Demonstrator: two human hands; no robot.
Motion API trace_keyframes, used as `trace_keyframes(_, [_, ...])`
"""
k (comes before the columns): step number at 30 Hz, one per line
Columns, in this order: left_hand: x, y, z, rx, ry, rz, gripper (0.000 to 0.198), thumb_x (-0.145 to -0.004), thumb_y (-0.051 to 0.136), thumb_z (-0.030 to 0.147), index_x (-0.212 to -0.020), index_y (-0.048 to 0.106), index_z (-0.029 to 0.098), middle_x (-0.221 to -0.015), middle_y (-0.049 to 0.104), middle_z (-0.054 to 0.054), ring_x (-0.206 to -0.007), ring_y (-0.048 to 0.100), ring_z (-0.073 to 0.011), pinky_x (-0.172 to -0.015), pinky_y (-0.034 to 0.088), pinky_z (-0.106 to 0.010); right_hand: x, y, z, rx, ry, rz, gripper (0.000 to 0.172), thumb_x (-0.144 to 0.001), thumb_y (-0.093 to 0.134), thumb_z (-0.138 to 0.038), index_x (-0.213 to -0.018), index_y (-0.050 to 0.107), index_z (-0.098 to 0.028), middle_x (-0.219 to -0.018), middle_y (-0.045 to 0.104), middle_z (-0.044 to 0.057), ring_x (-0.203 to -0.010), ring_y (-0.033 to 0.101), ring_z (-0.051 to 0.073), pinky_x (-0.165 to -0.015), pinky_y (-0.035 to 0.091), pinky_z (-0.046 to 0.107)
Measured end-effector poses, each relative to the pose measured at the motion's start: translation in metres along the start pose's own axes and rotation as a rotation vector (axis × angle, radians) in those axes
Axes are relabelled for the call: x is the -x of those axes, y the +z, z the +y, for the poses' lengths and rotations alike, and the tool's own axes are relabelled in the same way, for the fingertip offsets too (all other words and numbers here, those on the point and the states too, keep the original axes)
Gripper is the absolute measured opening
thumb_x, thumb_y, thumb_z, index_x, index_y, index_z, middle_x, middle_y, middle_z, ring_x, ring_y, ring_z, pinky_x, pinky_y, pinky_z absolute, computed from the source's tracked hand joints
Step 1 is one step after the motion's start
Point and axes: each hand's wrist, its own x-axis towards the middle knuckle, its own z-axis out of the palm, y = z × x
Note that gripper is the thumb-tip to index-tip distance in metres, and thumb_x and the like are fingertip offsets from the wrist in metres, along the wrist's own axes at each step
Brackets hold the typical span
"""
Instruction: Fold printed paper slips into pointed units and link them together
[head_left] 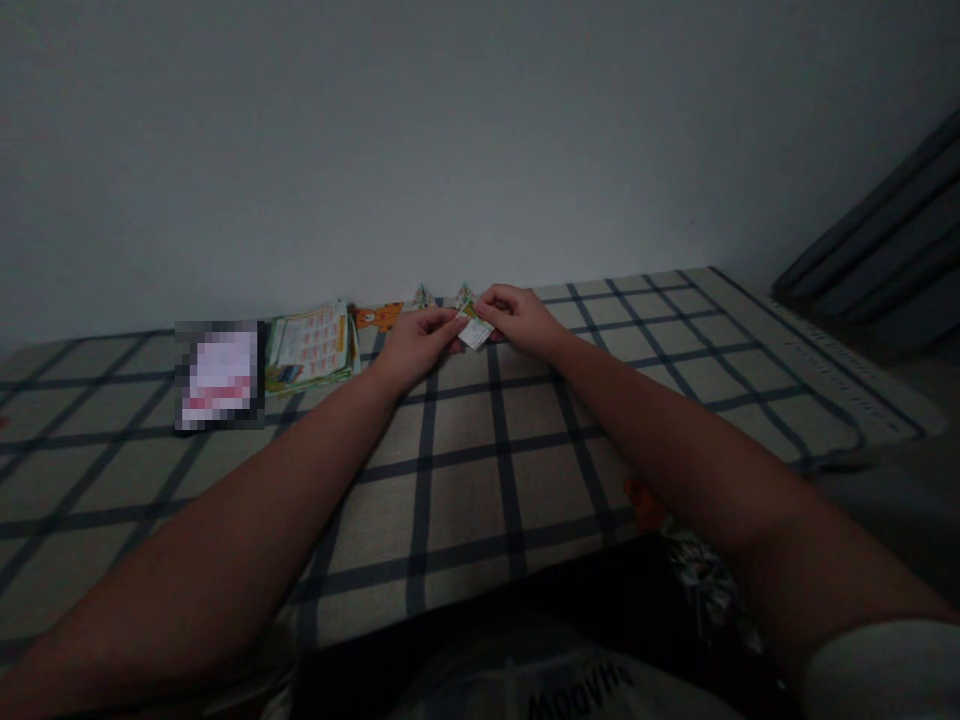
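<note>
Both my arms reach far forward over a checked cloth (465, 450). My left hand (416, 345) and my right hand (521, 318) meet at a small folded piece of printed paper (475, 330); the fingers of both pinch its edges. The paper is white and green and is held just above the cloth. Two small folded paper shapes (422, 296) (464, 293) stand by the wall just behind my hands.
A stack of printed leaflets (311, 345) lies left of my hands, beside a blurred pink-and-white patch (220, 375). An orange printed piece (377, 316) lies near the wall (450, 130). Dark slanted panels (885, 250) rise at the right. Crumpled paper (697, 580) rests near my lap.
</note>
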Motion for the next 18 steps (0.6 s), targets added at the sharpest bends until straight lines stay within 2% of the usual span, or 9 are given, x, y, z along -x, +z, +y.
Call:
trace_keyframes(6, [0.0015,0.0003,0.0032,-0.038,-0.006,0.001,0.044,-0.083,0.076,0.058,-0.094,0.084,0.017,-0.067,0.070,-0.003,-0.056,0.055,-0.0131,-0.052,0.037,-0.025,-0.0019,-0.0010,-0.0009,0.039,0.013,-0.001,0.011,-0.096,0.062,-0.025,-0.087,0.061,-0.019,-0.079,0.062,0.001,-0.071,0.058,0.014,-0.065,0.048,0.025])
trace_keyframes(11, [0.0004,0.0022,-0.0018,0.086,-0.023,-0.004,0.051,-0.079,0.080,0.064,-0.098,0.082,0.017,-0.079,0.076,-0.006,-0.062,0.061,-0.0145,-0.057,0.046,-0.026,-0.0021,-0.0002,-0.0016,-0.007,0.000,0.038,0.012,-0.097,0.064,-0.026,-0.088,0.059,-0.019,-0.080,0.063,0.001,-0.071,0.058,0.013,-0.062,0.050,0.023])
trace_keyframes(16, [-0.0009,-0.0002,-0.0040,-0.060,0.004,-0.030,0.047,-0.081,0.077,0.064,-0.072,0.076,0.019,-0.065,0.069,-0.005,-0.055,0.052,-0.0137,-0.051,0.036,-0.027,-0.0017,0.0017,-0.0009,-0.078,0.035,0.067,0.011,-0.097,0.066,-0.024,-0.089,0.060,-0.019,-0.084,0.064,0.001,-0.071,0.059,0.011,-0.063,0.053,0.023])
trace_keyframes(18, [-0.0007,-0.0007,-0.0023,-0.092,0.018,-0.021,0.047,-0.083,0.075,0.063,-0.068,0.074,0.019,-0.063,0.068,-0.005,-0.054,0.050,-0.0135,-0.051,0.034,-0.028,-0.0010,0.0014,-0.0018,-0.079,0.044,0.066,0.011,-0.096,0.068,-0.024,-0.089,0.061,-0.019,-0.085,0.064,0.001,-0.072,0.060,0.012,-0.065,0.055,0.023])
